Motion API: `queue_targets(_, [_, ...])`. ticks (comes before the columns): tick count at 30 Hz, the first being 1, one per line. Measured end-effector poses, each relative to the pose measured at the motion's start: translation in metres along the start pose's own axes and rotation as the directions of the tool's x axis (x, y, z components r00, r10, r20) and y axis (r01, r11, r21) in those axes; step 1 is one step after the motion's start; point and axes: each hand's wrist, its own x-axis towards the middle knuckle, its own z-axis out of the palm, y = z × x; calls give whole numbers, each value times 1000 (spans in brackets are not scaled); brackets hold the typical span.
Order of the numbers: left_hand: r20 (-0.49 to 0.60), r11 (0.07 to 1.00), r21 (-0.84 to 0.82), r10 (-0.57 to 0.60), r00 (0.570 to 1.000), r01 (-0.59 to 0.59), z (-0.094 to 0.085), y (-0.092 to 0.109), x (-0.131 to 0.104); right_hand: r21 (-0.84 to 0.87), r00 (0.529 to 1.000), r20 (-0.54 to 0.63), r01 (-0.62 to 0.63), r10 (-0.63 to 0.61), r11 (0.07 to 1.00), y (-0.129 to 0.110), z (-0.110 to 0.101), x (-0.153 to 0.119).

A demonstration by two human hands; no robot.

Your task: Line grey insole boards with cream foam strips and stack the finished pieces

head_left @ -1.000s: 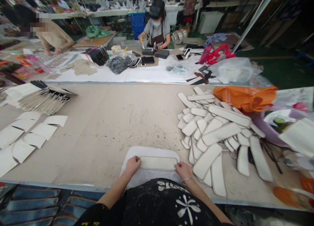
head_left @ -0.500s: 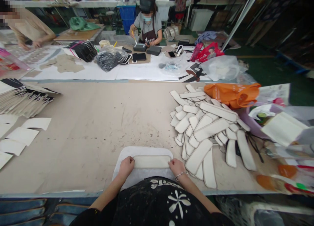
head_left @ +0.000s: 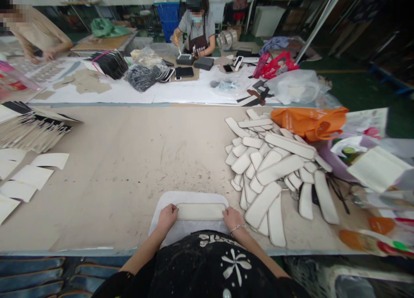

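Hardly anything shifts on the tabletop (head_left: 129, 153) since half a second ago. In the head view the scene now sits a touch higher, which looks like a small tilt of the head; against a second ago it lies further left, as if the head has turned right. The left hand (head_left: 168, 216) and right hand (head_left: 233, 220) keep their places at the two ends of a cream strip (head_left: 200, 211). That steadiness suggests a moment of holding rather than carrying.

Thumb and fingertips of each hand are pinched narrow on the strip, which stretches straight between them, crosswise to the body. Beneath it, and showing beyond the fingertips, is a white rounded sheet (head_left: 187, 197); whether the strip rests on it or hangs just clear cannot be told.

Just right of the right fingers spreads a heap of similar strips (head_left: 280, 169), with an orange bag (head_left: 307, 123) farther out. Well left of the left fingers lie pale flat pieces (head_left: 32, 176), and beyond those a fanned stack of panels (head_left: 35, 130). Straight ahead, well apart from the fingers, a co-worker (head_left: 198, 30) holds a brush-like tool (head_left: 179, 51) at a dark block (head_left: 185, 60).
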Motion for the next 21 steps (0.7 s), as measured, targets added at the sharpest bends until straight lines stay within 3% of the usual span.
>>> queue_targets(13, [-26, 999, -17, -40, 999, 39, -2, -9, 0, -24, 999, -29, 29, -30, 999, 0, 3, -2])
queue_targets(21, [57, 994, -93, -58, 997, 63, -7, -15, 6, -80, 997, -63, 44, -49, 996, 6, 1, -4])
